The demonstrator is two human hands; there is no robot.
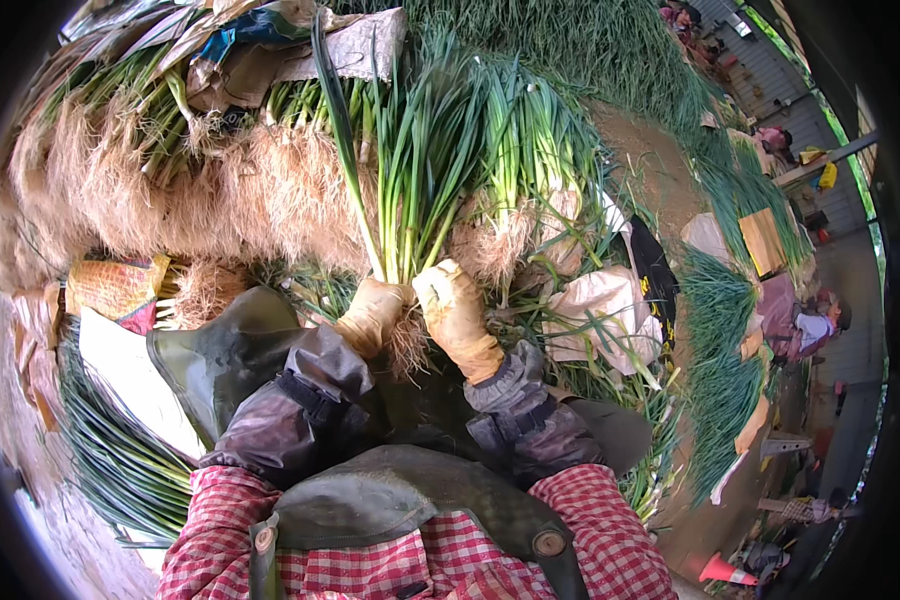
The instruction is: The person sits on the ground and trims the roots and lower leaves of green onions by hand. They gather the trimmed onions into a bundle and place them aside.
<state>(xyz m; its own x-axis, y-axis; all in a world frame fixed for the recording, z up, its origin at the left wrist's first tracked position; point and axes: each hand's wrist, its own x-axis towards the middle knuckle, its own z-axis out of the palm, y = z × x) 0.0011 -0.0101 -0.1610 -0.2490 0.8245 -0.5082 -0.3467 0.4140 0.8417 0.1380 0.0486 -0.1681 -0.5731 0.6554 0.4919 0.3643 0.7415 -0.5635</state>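
A bunch of green onions stands in front of my chest, its leaves pointing away from me and its roots hanging down toward my lap. My left hand, in a yellowish glove, is closed around the lower stalks. Close beside it, my right hand, gloved alike, grips the bunch from the other side. The fingers partly hide the white stalk ends. One stalk leans out to the left of the others. Just beyond my right hand lies a bunch of paler green onions with tangled roots.
A long heap of rooted onions lies beyond my hands, partly under sacking. More onions lie at my left. Loose leaves and a crumpled whitish sack are at right. Farther right, people sit among onion piles near a traffic cone.
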